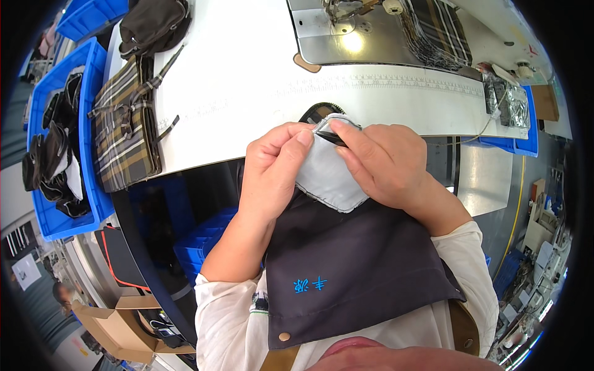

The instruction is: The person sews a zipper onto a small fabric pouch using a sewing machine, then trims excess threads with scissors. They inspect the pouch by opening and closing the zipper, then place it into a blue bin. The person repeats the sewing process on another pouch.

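In front of my chest I hold a small pouch with pale grey lining [331, 176] turned outward and rough stitched edges. A dark curved zipper edge [323, 110] with a bit of brown plaid sticks out at its far side. My left hand [272, 164] is closed, thumb and fingers pinching the pouch's upper left edge. My right hand [393, 161] is closed too, with its thumb and forefinger on the upper right edge. A narrow black piece [332, 138] shows beside the right fingertips; its kind is unclear, and the palm hides the rest.
A sewing machine [346, 21] stands at the far side of the white table [229, 117]. Stacked plaid pieces [127, 127] and a dark pouch [153, 26] lie at the left, beside a blue bin [96, 185] of dark pouches. More plaid pieces [436, 28] lie by the machine.
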{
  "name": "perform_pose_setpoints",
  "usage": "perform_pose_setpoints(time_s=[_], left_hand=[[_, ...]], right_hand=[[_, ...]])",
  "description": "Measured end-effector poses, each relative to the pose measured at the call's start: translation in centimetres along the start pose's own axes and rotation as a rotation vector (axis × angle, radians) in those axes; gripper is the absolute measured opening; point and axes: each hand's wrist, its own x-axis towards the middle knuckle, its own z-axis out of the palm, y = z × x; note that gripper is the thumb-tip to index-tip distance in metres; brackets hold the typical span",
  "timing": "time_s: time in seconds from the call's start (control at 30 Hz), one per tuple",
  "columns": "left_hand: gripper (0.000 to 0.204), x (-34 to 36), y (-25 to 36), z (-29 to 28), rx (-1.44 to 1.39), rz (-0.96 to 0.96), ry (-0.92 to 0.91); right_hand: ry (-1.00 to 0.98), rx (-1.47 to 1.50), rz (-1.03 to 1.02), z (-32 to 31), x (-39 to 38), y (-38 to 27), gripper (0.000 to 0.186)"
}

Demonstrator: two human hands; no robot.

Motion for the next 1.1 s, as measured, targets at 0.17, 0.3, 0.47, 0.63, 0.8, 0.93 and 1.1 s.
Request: perform_pose_setpoints(time_s=[0.17,0.3,0.47,0.63,0.8,0.93,1.1], left_hand=[[0.021,-0.04,0.1,0.01,-0.015,-0.004,-0.004],[0.021,-0.1,0.16,0.03,-0.003,0.001,0.008],[0.021,-0.09,-0.08,-0.04,0.005,-0.003,0.014],[0.021,-0.12,0.02,0.02,0.011,-0.006,0.004],[0.022,-0.15,-0.02,0.01,0.007,0.007,0.002],[0.023,-0.17,0.01,0.05,0.001,0.004,0.001],[0.024,-0.14,-0.06,0.04,-0.016,0.004,-0.011]], right_hand=[[0.029,0.029,-0.01,0.26,-0.3,0.16,0.043],[-0.01,0.011,0.005,-0.09,-0.12,-0.03,0.044],[0.004,0.012,0.006,-0.01,-0.05,-0.07,0.043],[0.016,0.015,0.007,0.12,-0.16,-0.05,0.042],[0.009,0.012,-0.003,0.06,-0.13,-0.06,0.042],[-0.013,0.038,0.01,-0.23,-0.04,-0.28,0.044],[-0.025,0.005,-0.002,-0.29,0.09,-0.35,0.046]])
